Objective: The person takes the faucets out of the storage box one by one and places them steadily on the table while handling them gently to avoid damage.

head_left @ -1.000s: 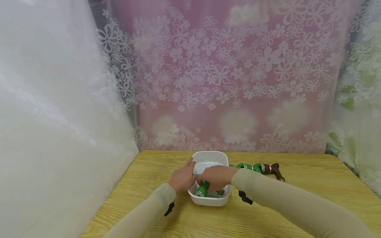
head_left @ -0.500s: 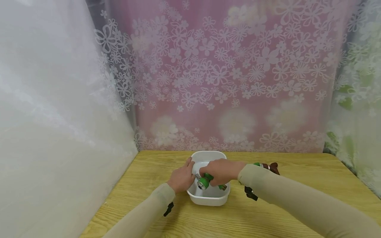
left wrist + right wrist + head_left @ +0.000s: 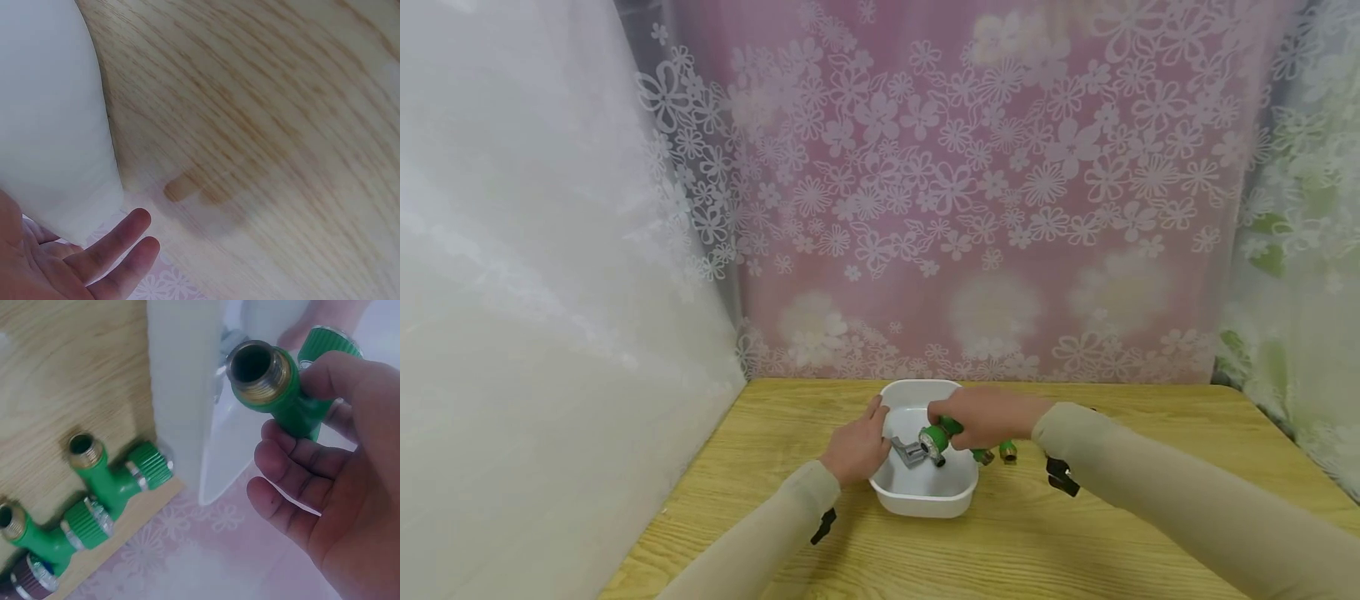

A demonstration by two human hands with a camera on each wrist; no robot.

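My left hand (image 3: 859,442) holds the left wall of a white plastic tub (image 3: 925,506), with the thumb on the inner side. In the left wrist view two of its fingers (image 3: 115,247) stretch out away from the wall. My right hand (image 3: 992,412) grips a green pipe fitting (image 3: 284,394) with a threaded brass outlet and a ribbed green collar, over the tub's right side. A grey angular piece (image 3: 910,452) lies inside the tub, partly covered by the fitting in the head view.
Right of the tub, a row of joined green fittings (image 3: 115,487) lies on the wooden table (image 3: 805,533). A dark brown fitting (image 3: 28,578) is at its end. My right arm largely hides this row in the head view. Flowered curtains (image 3: 985,208) hang behind.
My right hand has lifted the green fitting and moved it rightward from inside the tub toward its right rim. The grey piece has come into view. My left hand has stayed put.
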